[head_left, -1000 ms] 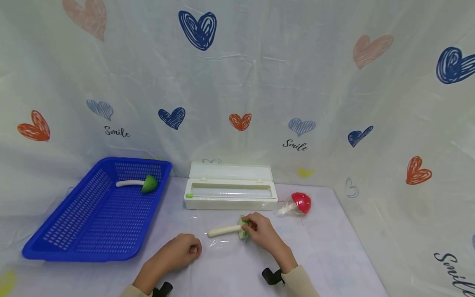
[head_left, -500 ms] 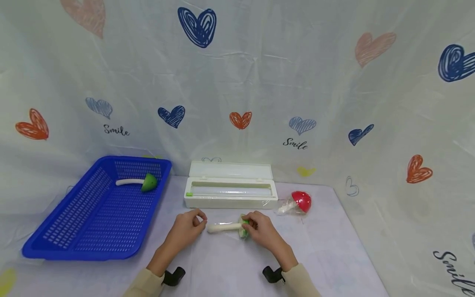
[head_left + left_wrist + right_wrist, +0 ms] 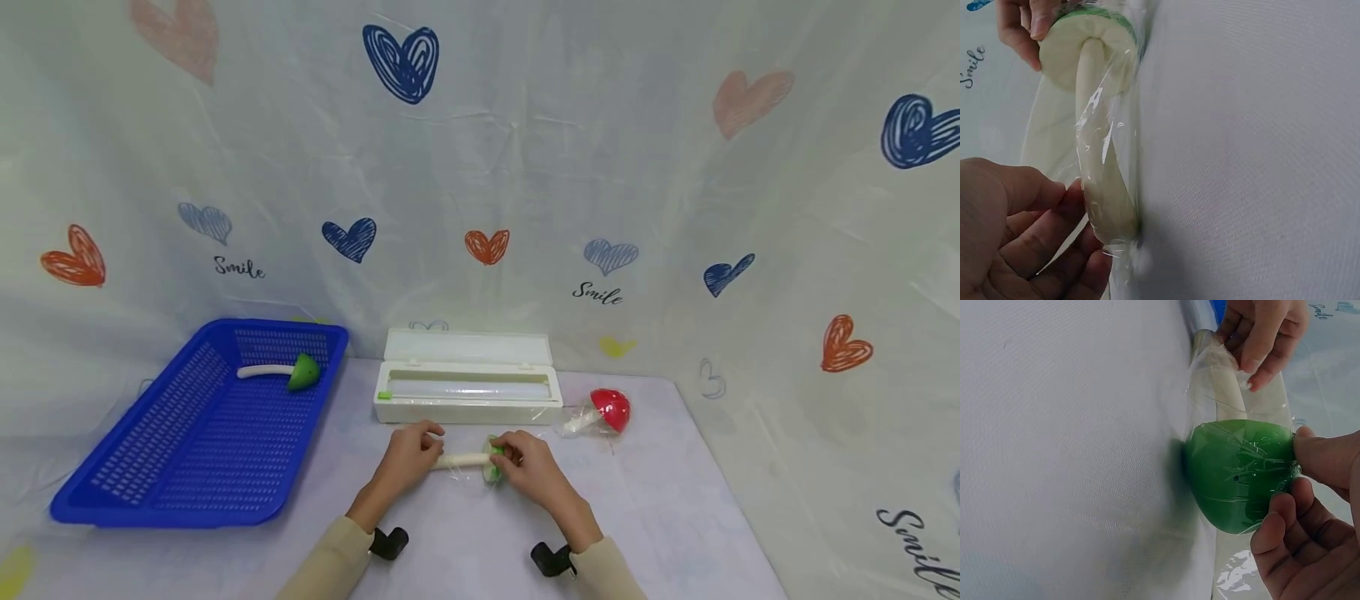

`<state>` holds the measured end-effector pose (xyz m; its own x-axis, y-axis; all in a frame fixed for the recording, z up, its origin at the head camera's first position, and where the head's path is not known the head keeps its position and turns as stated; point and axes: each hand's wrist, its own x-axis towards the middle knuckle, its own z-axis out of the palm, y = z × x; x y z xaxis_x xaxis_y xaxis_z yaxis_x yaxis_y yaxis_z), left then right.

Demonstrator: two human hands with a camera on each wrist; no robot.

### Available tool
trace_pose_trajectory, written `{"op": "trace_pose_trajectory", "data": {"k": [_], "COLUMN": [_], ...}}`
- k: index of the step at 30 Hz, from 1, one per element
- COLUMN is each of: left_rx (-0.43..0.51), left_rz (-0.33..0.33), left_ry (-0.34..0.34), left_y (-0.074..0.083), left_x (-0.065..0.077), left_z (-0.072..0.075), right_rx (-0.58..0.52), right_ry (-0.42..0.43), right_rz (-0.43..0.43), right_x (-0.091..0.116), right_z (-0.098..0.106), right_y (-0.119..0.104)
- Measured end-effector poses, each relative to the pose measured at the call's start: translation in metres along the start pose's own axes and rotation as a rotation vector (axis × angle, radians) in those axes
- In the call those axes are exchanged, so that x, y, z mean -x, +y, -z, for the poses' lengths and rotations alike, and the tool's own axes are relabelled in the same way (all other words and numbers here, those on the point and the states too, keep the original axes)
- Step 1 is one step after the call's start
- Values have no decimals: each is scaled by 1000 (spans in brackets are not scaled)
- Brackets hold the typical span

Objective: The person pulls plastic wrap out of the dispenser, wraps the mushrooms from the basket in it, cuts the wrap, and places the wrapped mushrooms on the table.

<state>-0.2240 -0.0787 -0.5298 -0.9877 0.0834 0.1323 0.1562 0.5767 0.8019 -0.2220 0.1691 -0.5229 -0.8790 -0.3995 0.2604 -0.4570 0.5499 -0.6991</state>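
On my feed, the left hand (image 3: 408, 457) pinched clear film (image 3: 1121, 257) beside the stem (image 3: 1091, 125); the wrapped green-capped mushroom (image 3: 467, 460) lay between both hands; the right hand's (image 3: 531, 465) fingertips gripped its cap (image 3: 1238, 475). Uneven pulling, I judged, could tear the film.

My left sleeve (image 3: 330, 557): long, plain beige fabric. My right sleeve (image 3: 609, 571): same beige. My wrist cameras (image 3: 550, 560): black, blunt-ended, elbow-shaped, one at each sleeve end.

- Right hand (image 3: 1313, 550): holding the green cap (image 3: 1238, 478) at its edge.
- Clear film (image 3: 1269, 407): wrapped about cap and pale stem (image 3: 1229, 390).
- Left hand (image 3: 1266, 334): pinching film beside the stem.
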Motion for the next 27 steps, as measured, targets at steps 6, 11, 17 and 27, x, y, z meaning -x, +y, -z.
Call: {"op": "trace_pose_trajectory", "data": {"k": [6, 11, 17, 27], "left_rx": [-47, -92, -123, -133], "left_rz": [-33, -90, -85, -185], "left_ry": [-166, -258, -272, -203], "left_y": [-1, -3, -3, -5], "left_x": [4, 3, 0, 2], "left_z": [0, 0, 0, 10], "right_rx": [-23, -36, -51, 102], "right_ry": [62, 121, 160, 185], "right_rz": [-41, -101, -133, 29], "right_x": [5, 6, 7, 12], "right_z": [-1, -2, -5, -7], "right_y": [1, 0, 0, 9]}}
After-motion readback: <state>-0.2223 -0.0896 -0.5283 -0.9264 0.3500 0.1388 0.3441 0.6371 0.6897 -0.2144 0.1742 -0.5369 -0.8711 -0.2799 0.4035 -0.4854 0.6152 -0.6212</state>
